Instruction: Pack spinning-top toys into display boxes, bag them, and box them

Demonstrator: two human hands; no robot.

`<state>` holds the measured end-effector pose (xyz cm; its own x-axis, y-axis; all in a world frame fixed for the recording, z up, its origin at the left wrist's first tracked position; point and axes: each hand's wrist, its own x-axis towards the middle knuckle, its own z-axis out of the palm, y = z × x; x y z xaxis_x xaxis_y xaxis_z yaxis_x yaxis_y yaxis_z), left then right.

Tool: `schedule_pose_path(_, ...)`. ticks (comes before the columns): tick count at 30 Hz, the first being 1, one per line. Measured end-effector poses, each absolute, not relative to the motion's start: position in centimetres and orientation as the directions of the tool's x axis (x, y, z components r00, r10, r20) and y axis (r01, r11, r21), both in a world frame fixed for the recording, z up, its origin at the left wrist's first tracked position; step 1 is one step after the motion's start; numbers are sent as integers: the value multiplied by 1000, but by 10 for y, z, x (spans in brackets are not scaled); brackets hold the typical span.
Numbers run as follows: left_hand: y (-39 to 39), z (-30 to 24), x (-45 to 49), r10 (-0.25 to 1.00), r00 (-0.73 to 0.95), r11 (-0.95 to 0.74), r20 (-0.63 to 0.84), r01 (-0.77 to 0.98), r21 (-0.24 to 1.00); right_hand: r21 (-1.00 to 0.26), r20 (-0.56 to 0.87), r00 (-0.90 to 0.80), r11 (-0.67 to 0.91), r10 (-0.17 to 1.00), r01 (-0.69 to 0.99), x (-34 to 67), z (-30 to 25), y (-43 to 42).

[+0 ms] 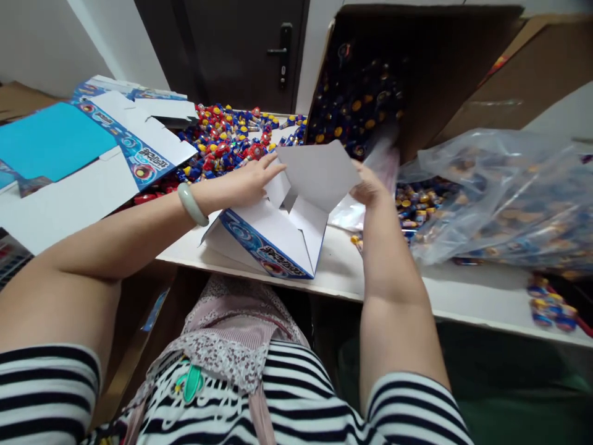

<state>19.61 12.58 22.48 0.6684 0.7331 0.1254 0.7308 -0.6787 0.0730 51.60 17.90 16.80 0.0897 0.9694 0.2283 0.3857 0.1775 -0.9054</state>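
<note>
A folded display box (273,232), white inside with a blue printed front strip, sits tilted at the table's front edge. Its large white flap (319,173) stands up at the back. My left hand (257,179) lies against the box's left side with its fingers stretched out and apart. At the flap's right edge, my right hand (368,185) is closed on the cardboard, its fingers partly hidden and slightly blurred.
Flat printed box blanks (60,142) are stacked at the left. Behind the box lies a heap of small red and blue wrapped pieces (227,133). A big tipped carton (430,68) holds more. Clear plastic bags (504,191) cover the right side of the white table (467,296).
</note>
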Motion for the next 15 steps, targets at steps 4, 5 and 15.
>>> schedule_pose_path(4,140,219,201,768,605,-641,210,725,251,-635,115,-359,346,926,690,441,148,159)
schedule_pose_path(5,140,220,201,770,586,-638,252,713,290,-540,138,-320,342,937,769,426,141,150)
schedule_pose_path(15,-9,158,126,813,574,-216,-91,444,870,-553,215,-339,400,916,731,434,123,151)
